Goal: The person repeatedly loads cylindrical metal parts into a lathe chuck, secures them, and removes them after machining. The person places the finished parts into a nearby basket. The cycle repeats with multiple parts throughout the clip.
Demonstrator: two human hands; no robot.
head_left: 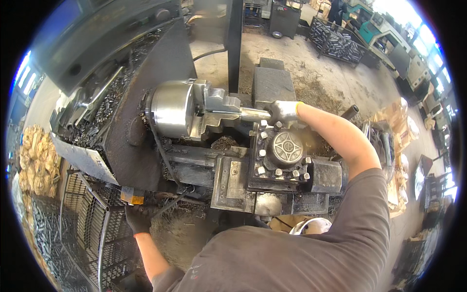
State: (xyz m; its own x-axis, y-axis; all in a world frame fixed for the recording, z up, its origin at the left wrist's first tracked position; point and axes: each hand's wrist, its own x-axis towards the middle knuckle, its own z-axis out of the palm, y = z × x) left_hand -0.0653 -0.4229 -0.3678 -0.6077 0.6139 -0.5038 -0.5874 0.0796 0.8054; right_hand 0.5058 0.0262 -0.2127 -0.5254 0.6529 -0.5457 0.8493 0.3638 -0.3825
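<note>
Head view: R hand (283,111) closed round metal bar (254,114) in chuck (172,107); L hand (138,217) gripping lever (168,197).

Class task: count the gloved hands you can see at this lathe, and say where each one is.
2. The right hand, in a pale glove, grips the metal bar sticking out of the chuck. The left hand, in a dark glove, rests low at the machine's front left.

Shiny steel bar (254,114) horizontal, clamped in chuck (175,108)
</note>
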